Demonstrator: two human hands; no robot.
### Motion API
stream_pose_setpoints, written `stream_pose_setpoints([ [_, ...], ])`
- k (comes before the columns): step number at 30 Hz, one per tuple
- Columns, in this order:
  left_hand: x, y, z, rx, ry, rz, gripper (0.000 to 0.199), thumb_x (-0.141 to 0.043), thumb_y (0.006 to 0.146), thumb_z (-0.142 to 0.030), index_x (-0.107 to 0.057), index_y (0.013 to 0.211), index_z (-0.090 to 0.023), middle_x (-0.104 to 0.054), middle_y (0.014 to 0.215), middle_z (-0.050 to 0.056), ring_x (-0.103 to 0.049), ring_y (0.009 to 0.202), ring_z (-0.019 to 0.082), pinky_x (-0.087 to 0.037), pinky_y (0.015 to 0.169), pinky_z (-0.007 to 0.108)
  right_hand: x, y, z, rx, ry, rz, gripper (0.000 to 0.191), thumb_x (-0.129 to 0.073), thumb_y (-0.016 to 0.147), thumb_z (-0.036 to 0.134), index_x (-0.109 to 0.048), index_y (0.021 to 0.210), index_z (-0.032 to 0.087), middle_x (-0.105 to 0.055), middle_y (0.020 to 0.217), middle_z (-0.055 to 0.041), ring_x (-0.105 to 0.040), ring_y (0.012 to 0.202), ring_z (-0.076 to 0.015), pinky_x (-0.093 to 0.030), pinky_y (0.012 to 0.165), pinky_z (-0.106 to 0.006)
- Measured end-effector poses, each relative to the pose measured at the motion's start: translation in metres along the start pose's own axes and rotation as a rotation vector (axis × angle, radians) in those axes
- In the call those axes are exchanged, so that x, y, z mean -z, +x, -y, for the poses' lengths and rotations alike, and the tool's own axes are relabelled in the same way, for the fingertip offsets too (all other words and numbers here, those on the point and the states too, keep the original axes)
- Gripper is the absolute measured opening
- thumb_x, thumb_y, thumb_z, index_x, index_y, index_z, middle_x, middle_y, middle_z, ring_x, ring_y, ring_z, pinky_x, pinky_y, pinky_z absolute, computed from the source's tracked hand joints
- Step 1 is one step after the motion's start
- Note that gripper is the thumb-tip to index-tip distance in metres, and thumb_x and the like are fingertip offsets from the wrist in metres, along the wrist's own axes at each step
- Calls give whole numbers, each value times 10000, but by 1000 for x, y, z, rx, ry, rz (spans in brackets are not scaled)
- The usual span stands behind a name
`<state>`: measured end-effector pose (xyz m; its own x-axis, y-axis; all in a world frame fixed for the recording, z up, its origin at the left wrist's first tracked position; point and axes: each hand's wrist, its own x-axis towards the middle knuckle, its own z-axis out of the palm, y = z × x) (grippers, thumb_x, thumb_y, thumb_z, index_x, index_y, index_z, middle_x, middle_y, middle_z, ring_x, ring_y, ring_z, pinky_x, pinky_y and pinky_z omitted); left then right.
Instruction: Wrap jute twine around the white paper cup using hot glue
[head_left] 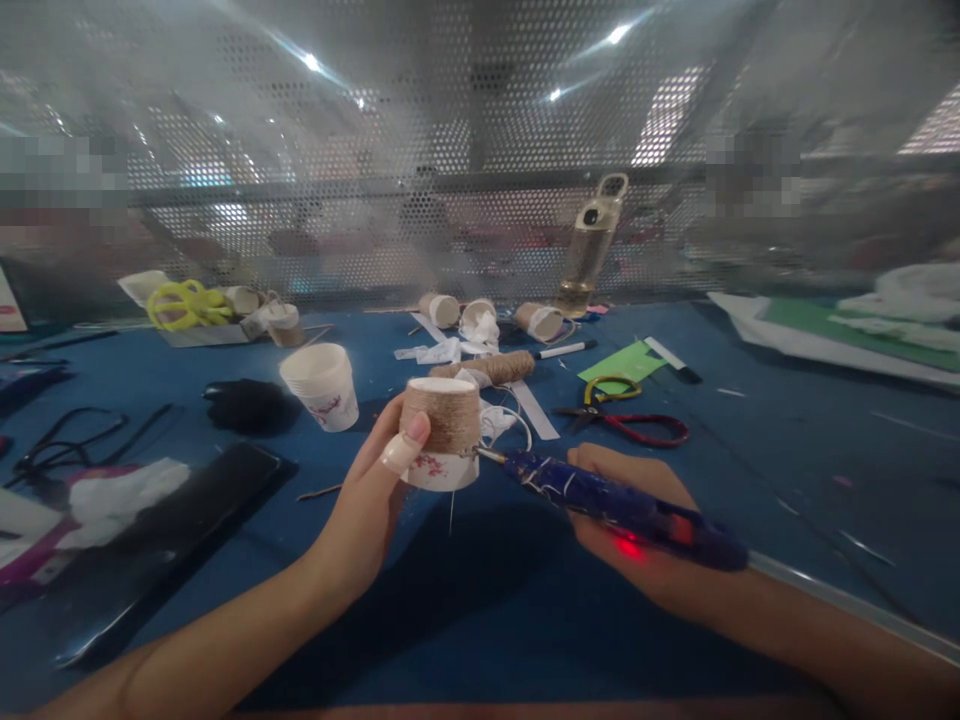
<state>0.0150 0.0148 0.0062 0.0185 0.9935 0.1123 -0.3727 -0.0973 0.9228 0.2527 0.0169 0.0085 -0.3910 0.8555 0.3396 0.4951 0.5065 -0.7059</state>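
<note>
An upside-down paper cup (442,425), partly wrapped in brown twine, is held up near the middle of the view. My left hand (375,480) grips it from the left, with the thumb on the twine; a pale wrap covers part of the thumb. My right hand (637,520) is closed around a dark blue glue gun (600,495) with a red light glowing beneath it. The gun's metal tip touches or nearly touches the cup's right side at the lower edge of the twine. A thin strand hangs below the cup.
Stacked white cups (322,385) stand to the left, beside a black bundle (247,405) and a black phone-like slab (172,540). Behind are a twine roll (495,370), wrapped cups (540,321) and a bottle (590,245). Red-and-yellow-handled scissors (645,428) lie right of centre.
</note>
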Motion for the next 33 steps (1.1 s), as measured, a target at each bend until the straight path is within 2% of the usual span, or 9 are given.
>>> stream_pose_setpoints([
  [6,2,2,2,-11,-17,-27,495,-622,927,-473,-617,1374,-260,-702,1282,67,-624,1201,300,-507,949,390,2,2,1,-62,3,12,247,-586,780,194,-383,648,245,-431,578,64,-413,537,-111,-302,496,-262],
  [12,-3,1,-1,4,9,-12,444,-622,934,-454,-644,1326,-247,-679,1330,60,-607,1228,281,-472,1013,382,0,1,-1,-40,22,28,222,-585,792,189,-417,656,240,-440,581,61,-416,539,-110,-307,494,-259],
  [19,-3,6,0,21,-42,-41,378,-633,926,-452,-699,1226,-232,-715,1273,59,-628,1198,282,-481,963,375,0,4,-10,-54,27,2,209,-593,830,184,-455,685,243,-469,598,57,-438,524,-112,-365,492,-257],
  [22,-2,6,0,37,-76,-30,375,-630,930,-441,-701,1235,-235,-720,1273,55,-627,1203,276,-470,986,383,1,6,-12,-32,20,-38,231,-604,846,183,-456,680,246,-485,614,54,-472,532,-120,-397,498,-263],
  [25,-3,5,-1,59,-82,-4,400,-630,928,-458,-692,1255,-236,-717,1281,60,-629,1203,274,-452,1022,393,1,7,-11,-11,102,-154,232,-617,896,257,-482,708,258,-508,634,54,-514,551,-132,-457,551,-281],
  [29,-6,2,-1,103,-81,59,406,-599,947,-474,-682,1259,-227,-710,1300,73,-626,1215,272,-442,1035,387,-4,7,-11,-17,183,-280,182,-703,873,364,-551,824,279,-601,768,31,-616,698,-167,-543,717,-330],
  [33,-9,-3,1,179,-88,120,396,-570,967,-465,-669,1276,-237,-692,1335,73,-604,1253,273,-415,1079,401,-12,7,-13,56,230,-271,293,-789,814,338,-598,1035,318,-669,1011,10,-666,898,-196,-564,813,-354],
])
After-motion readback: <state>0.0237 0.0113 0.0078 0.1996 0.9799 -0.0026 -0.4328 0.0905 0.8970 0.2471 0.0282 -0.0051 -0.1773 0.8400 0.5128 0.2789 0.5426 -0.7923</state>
